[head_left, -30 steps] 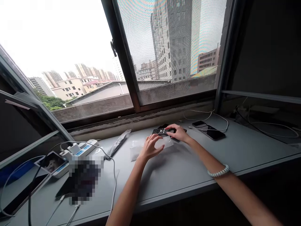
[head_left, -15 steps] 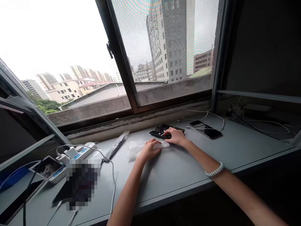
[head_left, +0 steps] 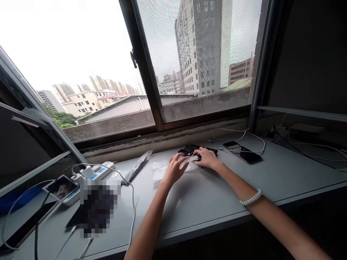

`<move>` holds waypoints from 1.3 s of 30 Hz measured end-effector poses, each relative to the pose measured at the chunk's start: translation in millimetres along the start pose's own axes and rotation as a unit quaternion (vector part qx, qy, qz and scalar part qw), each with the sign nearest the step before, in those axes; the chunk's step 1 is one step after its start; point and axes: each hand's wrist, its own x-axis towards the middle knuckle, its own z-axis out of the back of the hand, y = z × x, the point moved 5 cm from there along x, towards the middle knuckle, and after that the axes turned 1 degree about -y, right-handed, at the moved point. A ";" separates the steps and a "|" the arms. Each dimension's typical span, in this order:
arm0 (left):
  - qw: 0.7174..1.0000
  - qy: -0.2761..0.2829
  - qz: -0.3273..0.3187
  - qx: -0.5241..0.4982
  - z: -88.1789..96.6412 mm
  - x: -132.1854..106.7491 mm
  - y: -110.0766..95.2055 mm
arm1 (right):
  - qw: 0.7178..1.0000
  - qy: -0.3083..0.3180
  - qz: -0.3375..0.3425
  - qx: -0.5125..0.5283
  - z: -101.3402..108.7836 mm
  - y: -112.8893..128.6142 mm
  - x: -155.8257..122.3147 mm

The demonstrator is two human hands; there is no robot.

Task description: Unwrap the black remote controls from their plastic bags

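Several black remote controls (head_left: pixel 186 153) lie close together near the window side of the desk, partly covered by my hands. My right hand (head_left: pixel 206 158) is closed around the right end of the nearest remote, with its fingers bent over it. My left hand (head_left: pixel 175 169) is just left of it, thumb and fingers apart, over a clear plastic bag (head_left: pixel 159 171). The bag lies crumpled and partly hidden under my left hand, and some of it reaches between both hands.
A black phone (head_left: pixel 245 154) with a white cable (head_left: pixel 238 140) lies to the right. A wrapped item in a clear sleeve (head_left: pixel 138 167) lies left. Further left are a power strip (head_left: pixel 104 169), a framed picture (head_left: pixel 61 187), cables and a blurred dark object (head_left: pixel 97 209). The desk's front edge (head_left: pixel 203 224) runs below my arms.
The view has shifted slightly left, so things appear further right. My left hand has lifted a little and moved closer to the remotes. My right hand stays at the nearest remote.
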 end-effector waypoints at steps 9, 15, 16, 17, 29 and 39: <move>0.983 0.167 0.071 -0.018 -32.3 -10.5 10.3 | 0.999 -0.014 0.012 -0.040 0.5 -1.1 0.9; 0.969 0.240 0.066 -0.005 -48.2 -12.8 16.6 | 0.994 0.073 -0.052 -0.056 -17.6 -7.8 3.5; 0.967 0.243 0.071 -0.007 -49.1 -13.0 15.7 | 0.992 0.090 -0.062 -0.059 -19.9 -8.5 3.4; 0.966 0.246 0.076 -0.008 -49.7 -13.3 14.6 | 0.990 0.103 -0.070 -0.061 -21.1 -8.9 3.1; 0.965 0.241 0.098 0.015 -55.4 -10.5 16.8 | 0.991 0.049 -0.021 -0.124 -10.2 -2.5 1.9; 0.970 0.223 0.093 0.004 -54.8 -8.9 18.7 | 0.994 -0.042 -0.028 -0.093 0.0 -4.8 4.6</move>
